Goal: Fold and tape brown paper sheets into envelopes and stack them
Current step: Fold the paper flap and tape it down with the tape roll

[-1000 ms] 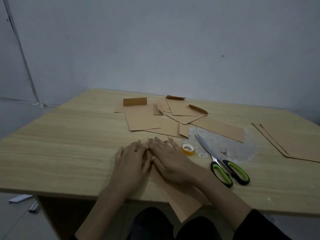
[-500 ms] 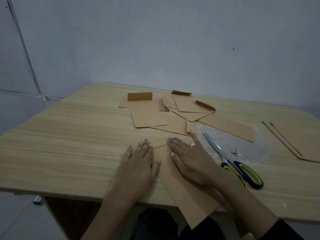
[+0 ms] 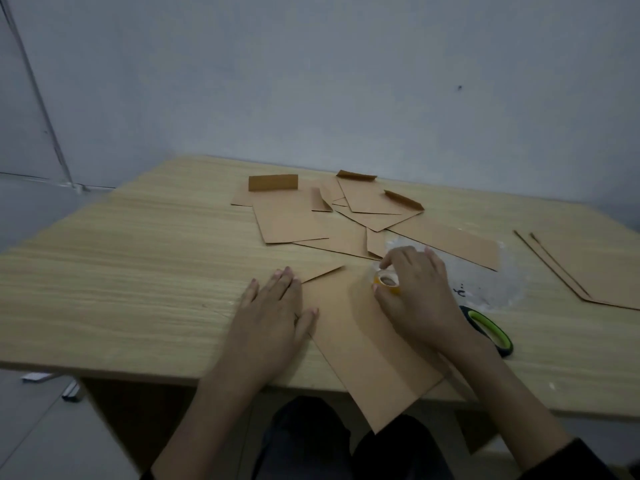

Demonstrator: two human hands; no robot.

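On the pale wood worktop (image 3: 121, 271) a long brown paper sheet (image 3: 360, 355) lies slantwise in front of the person, its near end hanging past the near edge and its far left corner showing as a thin point just beyond the fingertips of the left grip (image 3: 273, 317); that grip, a bare hand, lies flat with fingers straight and close together, palm down on the worktop at the sheet's left edge, thumb resting on the paper; the right grip (image 3: 419, 296) is curled round a small roll of tape (image 3: 388, 281) with a yellow core, pinching it between thumb and fingers over the far right part of the same sheet, whether touching the paper or just above it I cannot tell; green-and-black scissors handles (image 3: 490, 330) sit just right of the right wrist, the blades hidden behind the hand; a clear plastic film (image 3: 491, 285) lies on the worktop beyond them; farther off, a loose pile of folded brown envelopes (image 3: 294, 220) spreads across the middle, some flaps standing up; flat brown sheets (image 3: 595, 271) lie well apart at the far right.
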